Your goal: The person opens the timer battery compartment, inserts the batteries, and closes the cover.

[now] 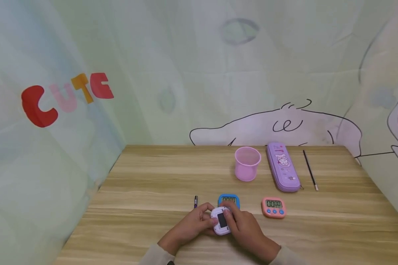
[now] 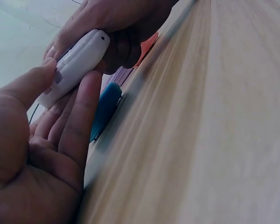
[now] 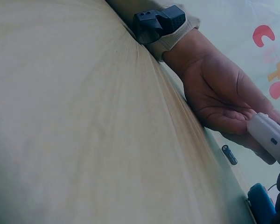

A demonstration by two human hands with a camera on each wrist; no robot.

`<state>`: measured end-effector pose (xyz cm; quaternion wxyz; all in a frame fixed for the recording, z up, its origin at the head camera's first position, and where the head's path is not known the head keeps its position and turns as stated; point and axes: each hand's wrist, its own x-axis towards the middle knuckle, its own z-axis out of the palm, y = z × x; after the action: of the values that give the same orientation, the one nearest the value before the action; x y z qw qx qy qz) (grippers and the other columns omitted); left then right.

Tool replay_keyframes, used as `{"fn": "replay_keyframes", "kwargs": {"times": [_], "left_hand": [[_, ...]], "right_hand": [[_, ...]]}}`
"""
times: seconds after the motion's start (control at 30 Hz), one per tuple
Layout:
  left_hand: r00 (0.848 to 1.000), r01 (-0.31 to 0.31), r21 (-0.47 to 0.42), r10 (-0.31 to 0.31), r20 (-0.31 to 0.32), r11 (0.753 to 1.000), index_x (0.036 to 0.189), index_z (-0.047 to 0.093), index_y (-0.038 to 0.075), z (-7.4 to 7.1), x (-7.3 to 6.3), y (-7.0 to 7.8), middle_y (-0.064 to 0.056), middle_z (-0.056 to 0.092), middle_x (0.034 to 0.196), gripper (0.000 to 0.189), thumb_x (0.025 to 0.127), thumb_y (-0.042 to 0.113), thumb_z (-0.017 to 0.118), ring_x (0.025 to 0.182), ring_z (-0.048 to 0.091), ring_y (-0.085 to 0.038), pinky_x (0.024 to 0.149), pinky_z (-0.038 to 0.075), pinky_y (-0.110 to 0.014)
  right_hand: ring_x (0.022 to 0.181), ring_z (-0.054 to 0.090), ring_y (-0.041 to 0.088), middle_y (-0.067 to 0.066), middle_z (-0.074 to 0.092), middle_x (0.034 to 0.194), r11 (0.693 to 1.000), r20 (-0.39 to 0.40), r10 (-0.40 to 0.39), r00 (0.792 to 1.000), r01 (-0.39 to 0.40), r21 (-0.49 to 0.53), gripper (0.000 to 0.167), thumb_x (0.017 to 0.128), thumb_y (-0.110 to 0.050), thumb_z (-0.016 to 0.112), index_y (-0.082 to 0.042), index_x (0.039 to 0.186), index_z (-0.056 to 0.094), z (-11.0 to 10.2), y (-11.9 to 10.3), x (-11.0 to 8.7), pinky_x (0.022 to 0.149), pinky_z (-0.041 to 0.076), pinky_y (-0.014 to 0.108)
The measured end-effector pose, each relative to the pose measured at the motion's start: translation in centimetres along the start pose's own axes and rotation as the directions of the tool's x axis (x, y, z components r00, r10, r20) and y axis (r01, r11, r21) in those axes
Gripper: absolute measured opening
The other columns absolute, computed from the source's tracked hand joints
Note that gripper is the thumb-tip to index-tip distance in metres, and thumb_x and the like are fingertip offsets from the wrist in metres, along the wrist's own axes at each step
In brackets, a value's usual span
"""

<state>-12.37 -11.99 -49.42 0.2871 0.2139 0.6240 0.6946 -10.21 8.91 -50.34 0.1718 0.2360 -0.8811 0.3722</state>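
A small white digital timer (image 1: 220, 230) is held in both hands above the wooden table, its back with a dark rectangle facing up. My left hand (image 1: 193, 225) grips its left side, thumb on the back face and fingers beneath. With thumb and fingers, my right hand (image 1: 247, 228) holds the right side. In the left wrist view the white casing (image 2: 79, 63) shows edge-on between the two hands. Just beyond the hands lies a blue timer (image 1: 229, 198), partly covered by the right fingers. A small dark battery (image 3: 229, 155) lies on the table beyond the left hand.
A coral timer (image 1: 273, 208) with blue buttons lies right of the hands. Farther back stand a pink cup (image 1: 246, 171) and, lying down, a purple pencil case (image 1: 283, 167) and a black pencil (image 1: 310, 169). A printed curtain (image 1: 152, 73) hangs along the table's far edge.
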Motion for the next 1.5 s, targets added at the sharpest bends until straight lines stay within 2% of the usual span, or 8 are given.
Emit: {"fn": "replay_keyframes", "kwargs": {"times": [0.33, 0.67, 0.83, 1.2, 1.5], "left_hand": [[1.000, 0.009, 0.014, -0.009, -0.023, 1.000, 0.114, 0.046, -0.004, 0.14, -0.12, -0.30, -0.026, 0.069, 0.099, 0.028, 0.095, 0.010, 0.062, 0.087, 0.070, -0.024, 0.080, 0.059, -0.039], [1.000, 0.017, 0.025, -0.017, -0.023, 1.000, 0.113, 0.046, -0.003, 0.04, -0.05, -0.05, -0.024, 0.070, 0.099, 0.027, 0.096, 0.010, 0.062, 0.089, 0.070, -0.024, 0.079, 0.059, -0.039], [1.000, 0.018, 0.014, -0.018, -0.019, 1.000, 0.113, 0.047, -0.003, 0.06, -0.01, -0.08, -0.025, 0.069, 0.099, 0.027, 0.095, 0.010, 0.062, 0.088, 0.070, -0.024, 0.080, 0.059, -0.040], [0.999, 0.021, -0.013, -0.022, -0.027, 1.000, 0.118, 0.047, -0.004, -0.05, 0.02, -0.09, -0.025, 0.069, 0.102, 0.031, 0.096, 0.012, 0.062, 0.089, 0.070, -0.025, 0.082, 0.058, -0.040], [1.000, 0.014, -0.069, -0.016, -0.020, 0.998, 0.119, 0.047, -0.003, -0.05, 0.01, 0.09, -0.025, 0.068, 0.105, 0.032, 0.097, 0.014, 0.061, 0.093, 0.069, -0.025, 0.085, 0.057, -0.042]], "right_hand": [[0.056, 0.048, 0.000, -0.011, 0.060, 0.070, 0.999, 0.036, 0.039, 0.999, -0.038, -0.028, 0.022, 0.101, -0.019, 0.053, -0.028, 0.122, 0.055, 0.03, -0.19, -0.22, 0.049, 0.042, 0.023], [0.052, 0.045, -0.001, -0.013, 0.057, 0.067, 0.999, 0.022, 0.043, 0.999, -0.042, -0.031, 0.020, 0.101, -0.015, 0.052, -0.027, 0.117, 0.057, -0.34, -0.64, 0.15, 0.045, 0.039, 0.021], [0.053, 0.046, -0.001, -0.015, 0.058, 0.068, 1.000, 0.002, 0.023, 1.000, -0.023, -0.003, 0.022, 0.101, -0.014, 0.053, -0.027, 0.118, 0.058, -0.30, -0.41, 0.06, 0.046, 0.040, 0.020], [0.058, 0.051, -0.001, -0.016, 0.062, 0.074, 0.988, -0.033, 0.057, 0.998, -0.052, 0.149, 0.026, 0.104, -0.013, 0.046, -0.029, 0.119, 0.058, -0.12, -0.15, -0.04, 0.050, 0.044, 0.021], [0.068, 0.059, 0.001, -0.011, 0.069, 0.083, 0.977, -0.047, 0.044, 0.998, -0.033, 0.211, 0.025, 0.102, -0.014, 0.050, -0.026, 0.123, 0.058, -0.34, 0.14, -0.10, 0.058, 0.050, 0.024]]}}
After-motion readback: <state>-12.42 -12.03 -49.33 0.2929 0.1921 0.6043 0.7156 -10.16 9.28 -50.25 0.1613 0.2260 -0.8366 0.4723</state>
